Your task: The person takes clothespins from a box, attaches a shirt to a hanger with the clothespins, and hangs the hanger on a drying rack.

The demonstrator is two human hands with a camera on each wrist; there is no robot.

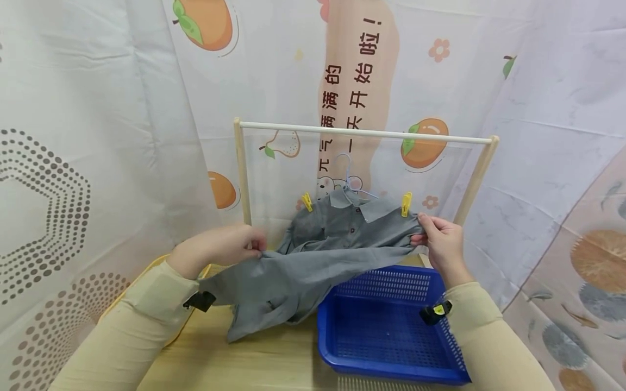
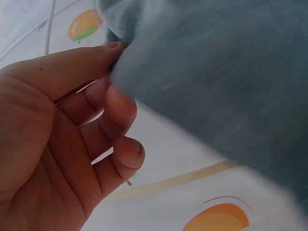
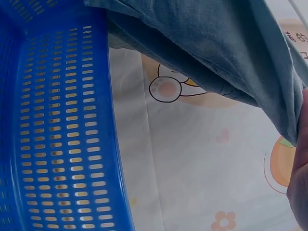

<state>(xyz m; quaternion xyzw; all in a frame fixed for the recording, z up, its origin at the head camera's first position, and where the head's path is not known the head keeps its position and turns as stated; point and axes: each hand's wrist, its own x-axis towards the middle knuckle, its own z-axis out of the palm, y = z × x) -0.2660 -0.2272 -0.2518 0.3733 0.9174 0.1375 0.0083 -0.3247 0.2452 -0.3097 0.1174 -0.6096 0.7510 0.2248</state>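
A grey-blue button-up shirt [image 1: 298, 277] is stretched sideways between my hands in the head view, its collar around a pale blue hanger [image 1: 348, 179]. My left hand [image 1: 220, 247] pinches a fold of the shirt at left; the left wrist view shows thumb and forefinger on the cloth [image 2: 207, 72]. With thumb and fingers, my right hand [image 1: 442, 241] grips the shirt's right side near the shoulder. Only an edge of that hand [image 3: 298, 178] shows in the right wrist view. One yellow clothespin [image 1: 306, 202] sits at the left shoulder, another yellow clothespin [image 1: 406, 205] at the right.
A white rail [image 1: 367, 132] on wooden posts [image 1: 478, 179] stands behind the shirt, the hanger's hook appearing below it. A blue perforated basket [image 1: 386, 366] is on the wooden table [image 1: 235, 364] at right. Something yellow-rimmed [image 1: 105, 312] lies behind my left forearm. Printed curtains [image 1: 274, 65] surround the table.
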